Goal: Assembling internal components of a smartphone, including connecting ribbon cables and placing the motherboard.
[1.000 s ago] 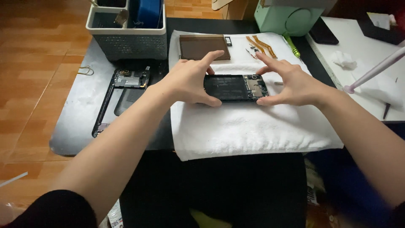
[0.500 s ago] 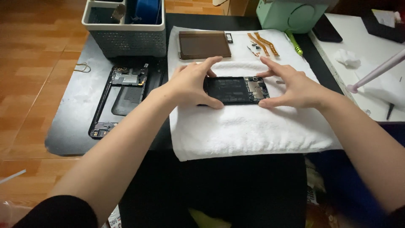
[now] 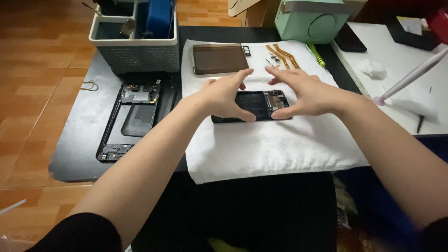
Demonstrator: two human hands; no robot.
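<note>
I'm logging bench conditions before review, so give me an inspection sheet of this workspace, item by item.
Surface: white towel over a dark mat.
Job's things: opened phone on the towel.
Clutter: phone frame, brown panel, grey basket, green screwdriver.
Grippers: left hand and right hand at the phone's ends, fingers spread.
Cables: orange flex strips.
Surroundings: wooden floor, mint-green device, white table.
</note>
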